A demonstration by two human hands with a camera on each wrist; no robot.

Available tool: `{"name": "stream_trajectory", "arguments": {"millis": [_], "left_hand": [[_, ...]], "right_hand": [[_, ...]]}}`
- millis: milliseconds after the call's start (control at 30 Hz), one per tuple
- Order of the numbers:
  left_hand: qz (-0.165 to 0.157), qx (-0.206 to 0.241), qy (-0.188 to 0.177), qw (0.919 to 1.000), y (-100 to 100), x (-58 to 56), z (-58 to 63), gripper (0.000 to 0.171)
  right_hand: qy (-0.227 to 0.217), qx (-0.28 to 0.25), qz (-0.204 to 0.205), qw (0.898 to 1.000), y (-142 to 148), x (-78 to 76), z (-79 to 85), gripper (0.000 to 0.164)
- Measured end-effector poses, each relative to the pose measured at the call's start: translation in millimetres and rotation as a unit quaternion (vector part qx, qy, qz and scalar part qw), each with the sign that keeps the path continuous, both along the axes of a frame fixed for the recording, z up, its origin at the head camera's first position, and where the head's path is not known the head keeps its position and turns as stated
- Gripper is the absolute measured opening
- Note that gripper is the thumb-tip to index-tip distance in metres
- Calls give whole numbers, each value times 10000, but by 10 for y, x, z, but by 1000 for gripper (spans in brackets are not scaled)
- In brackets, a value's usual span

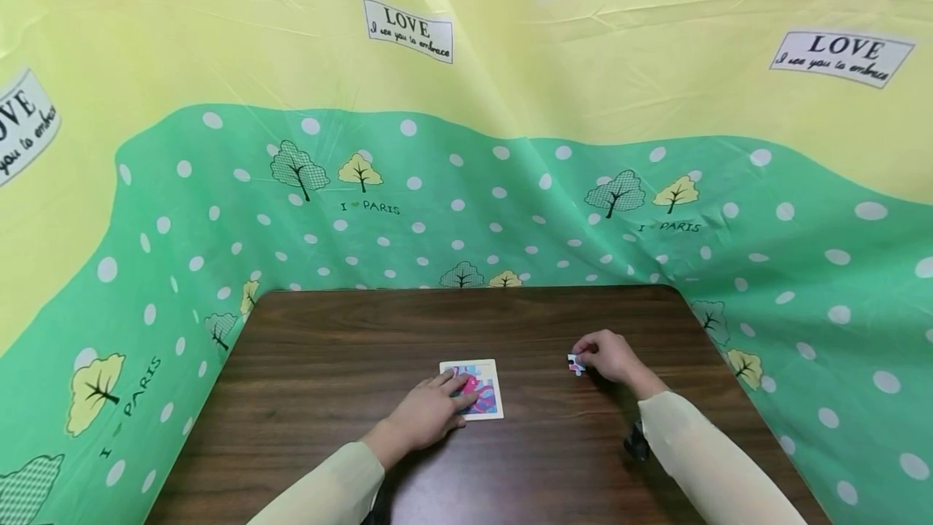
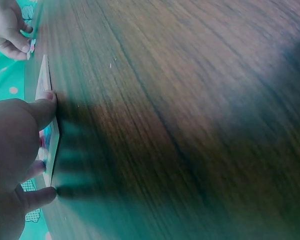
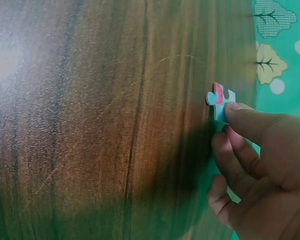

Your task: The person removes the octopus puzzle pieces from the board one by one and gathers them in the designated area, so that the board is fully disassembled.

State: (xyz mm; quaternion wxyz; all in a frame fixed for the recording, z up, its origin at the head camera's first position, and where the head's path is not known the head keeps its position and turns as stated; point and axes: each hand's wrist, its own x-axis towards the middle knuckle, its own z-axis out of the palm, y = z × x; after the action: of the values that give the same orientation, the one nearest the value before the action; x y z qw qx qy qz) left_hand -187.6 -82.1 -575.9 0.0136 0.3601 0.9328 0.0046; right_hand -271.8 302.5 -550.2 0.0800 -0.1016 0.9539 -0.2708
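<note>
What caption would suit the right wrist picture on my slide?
Right hand pinching a puzzle piece at a brown table, with green dotted cloth beyond.

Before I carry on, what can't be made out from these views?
- Head view: part of the puzzle, covered by the left hand; its piece joins are too small to trace.
- Left wrist view: most of the puzzle's picture, seen nearly edge-on behind that hand.
- Right wrist view: the corner of the loose piece under the right hand's thumb, and its far face, turned away.
</note>
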Motion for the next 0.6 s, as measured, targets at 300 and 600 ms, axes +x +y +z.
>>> {"name": "stream_trajectory", "arguments": {"millis": [300, 600], "left_hand": [[-194, 101, 276, 9994, -48, -29, -23, 50], [-269, 422, 498, 9975, -133, 11, -56, 47]], "right_hand": [[-123, 21, -101, 9999, -7, -15, -65, 7], [-62, -60, -102, 9999, 5, -5, -70, 5]]}}
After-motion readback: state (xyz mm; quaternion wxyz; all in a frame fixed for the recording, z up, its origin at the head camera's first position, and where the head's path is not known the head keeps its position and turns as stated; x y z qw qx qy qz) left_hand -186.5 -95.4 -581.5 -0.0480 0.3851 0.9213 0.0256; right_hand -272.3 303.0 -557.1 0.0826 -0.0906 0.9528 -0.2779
